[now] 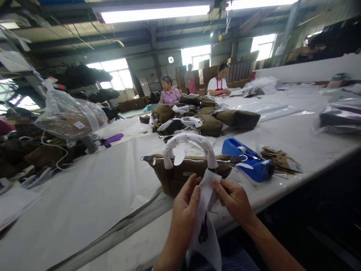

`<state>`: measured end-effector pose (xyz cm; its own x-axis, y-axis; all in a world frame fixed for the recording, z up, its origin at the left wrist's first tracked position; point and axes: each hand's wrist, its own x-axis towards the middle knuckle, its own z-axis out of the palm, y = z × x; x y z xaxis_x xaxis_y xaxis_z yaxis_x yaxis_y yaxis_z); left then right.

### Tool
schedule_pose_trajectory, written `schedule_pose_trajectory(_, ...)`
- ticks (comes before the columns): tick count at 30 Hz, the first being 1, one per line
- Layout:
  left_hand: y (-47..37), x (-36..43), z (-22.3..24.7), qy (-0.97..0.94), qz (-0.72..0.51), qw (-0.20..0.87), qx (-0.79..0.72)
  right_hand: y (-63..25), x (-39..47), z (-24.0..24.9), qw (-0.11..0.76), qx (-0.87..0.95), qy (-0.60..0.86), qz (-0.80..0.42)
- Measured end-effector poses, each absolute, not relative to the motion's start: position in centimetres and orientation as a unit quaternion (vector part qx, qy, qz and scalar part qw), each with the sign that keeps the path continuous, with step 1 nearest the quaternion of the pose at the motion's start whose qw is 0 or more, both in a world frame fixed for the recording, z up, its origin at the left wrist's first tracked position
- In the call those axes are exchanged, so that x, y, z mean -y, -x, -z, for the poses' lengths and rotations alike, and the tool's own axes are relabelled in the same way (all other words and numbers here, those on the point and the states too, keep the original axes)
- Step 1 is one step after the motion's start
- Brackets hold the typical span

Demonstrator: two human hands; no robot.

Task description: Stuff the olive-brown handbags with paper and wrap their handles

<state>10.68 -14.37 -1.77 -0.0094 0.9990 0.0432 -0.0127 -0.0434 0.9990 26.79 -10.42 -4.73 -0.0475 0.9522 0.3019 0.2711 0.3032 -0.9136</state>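
Observation:
An olive-brown handbag (175,177) stands upright on the white table right in front of me. Its handle (191,141) is wrapped in white paper. Between my two hands is a strip of white tissue paper (207,188), hanging down from the bag's front toward my lap, with a dark piece partly covered by it. My left hand (184,203) is closed on the paper's left edge. On the other edge, my right hand (232,195) pinches the paper between thumb and fingers. A blue tape dispenser (248,160) sits just right of the bag.
Several olive bags (203,116) are piled further back. Brown tags (282,160) lie right of the dispenser. Plastic-wrapped goods (342,116) are at the right, a plastic-bagged bundle (73,116) at the left. Co-workers (170,94) are at the far side. The table edge (310,184) runs along my right.

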Motion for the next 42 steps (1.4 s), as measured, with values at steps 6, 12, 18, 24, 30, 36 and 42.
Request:
schedule_pose_trajectory(6, -10.3, 13.5, 1.8, -0.461, -0.431, 0.613, -0.474, -26.9, 10.4, 4.4, 0.486, 0.649, 0.485, -0.329)
schedule_pose_trajectory(12, -12.2, 13.3, 2.9, -0.482, -0.484, 0.509, -0.524, -26.4, 10.9, 4.5, 0.509, 0.648, 0.474, -0.310)
schedule_pose_trajectory(18, -12.8, 13.4, 3.3, -0.445, -0.492, 0.564, -0.493, -25.9, 10.3, 4.9, 0.516, 0.607, 0.510, -0.325)
schedule_pose_trajectory(24, -12.6, 13.0, 3.6, -0.422, -0.494, 0.577, -0.495, -27.8, 10.1, 3.3, 0.471, 0.665, 0.463, -0.349)
schedule_pose_trajectory(30, -12.4, 12.5, 4.4, -0.404, -0.493, 0.576, -0.512, -38.6, 5.3, 3.5, 0.527, 0.544, 0.645, -0.098)
schedule_pose_trajectory(36, -12.2, 12.3, 4.7, -0.423, -0.483, 0.565, -0.518, -45.6, -1.8, 5.9, 0.466, 0.539, 0.680, -0.173)
schedule_pose_trajectory(42, -12.1, 12.1, 4.9, -0.419, -0.489, 0.571, -0.509, -45.4, -1.7, 6.2, 0.503, 0.486, 0.653, -0.290)
